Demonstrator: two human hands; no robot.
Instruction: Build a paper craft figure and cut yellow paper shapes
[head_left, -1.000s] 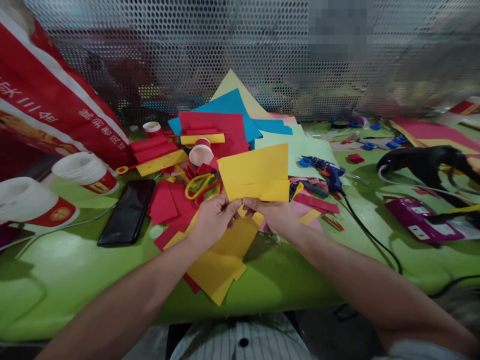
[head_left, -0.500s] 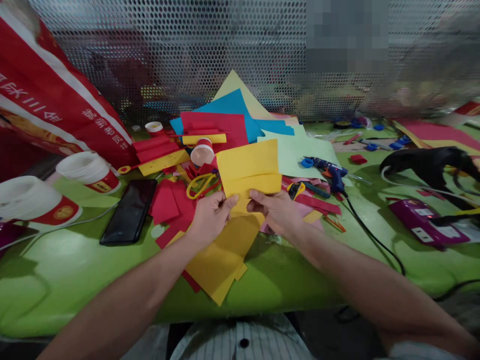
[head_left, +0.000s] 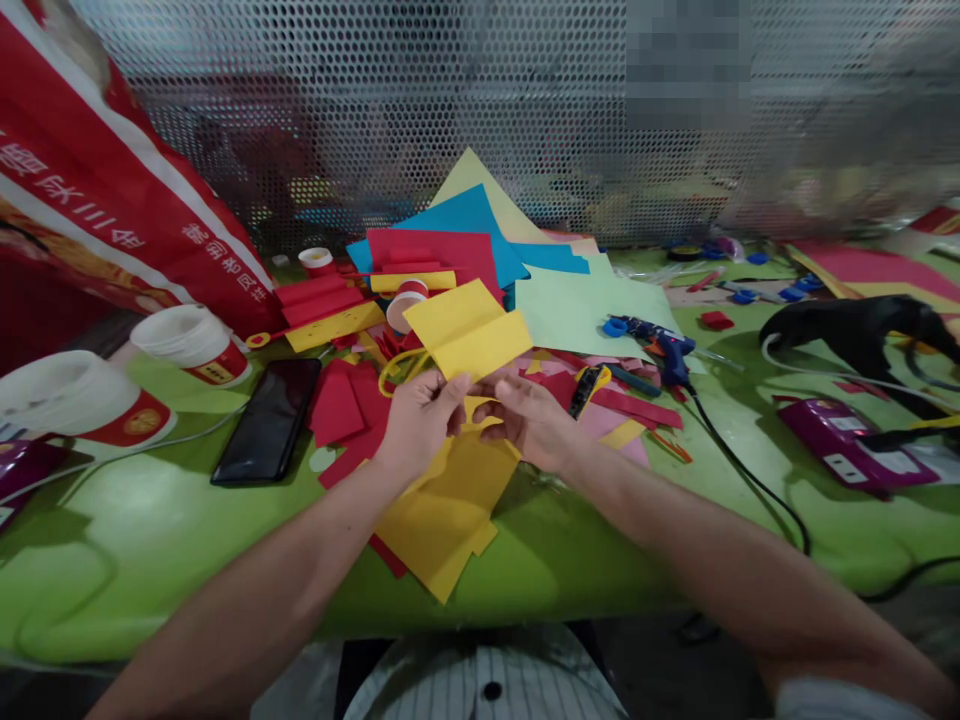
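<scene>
A folded piece of yellow paper (head_left: 469,330), creased across its middle, is tilted up above the cluttered table. My left hand (head_left: 424,420) pinches its lower edge between thumb and fingers. Just right of that, my right hand (head_left: 529,420) has its fingers curled but apart, close below the paper, with nothing visible in them. Under both hands lies a larger yellow sheet (head_left: 442,510) on red paper scraps (head_left: 341,405). Yellow-handled scissors (head_left: 397,372) are partly hidden behind the held paper.
Left are a black phone (head_left: 266,420), paper cups (head_left: 191,345) and a red bag (head_left: 172,210). Right are a yellow cutter (head_left: 589,385), a blue glue gun (head_left: 667,350) with its cord, and a purple power strip (head_left: 855,440). Coloured sheets (head_left: 600,305) lie behind, before a perforated metal panel (head_left: 465,90).
The yellow paper has turned and tilted to the left in my left hand. My right hand has let go of it and its fingers have spread. The view has shifted slightly.
</scene>
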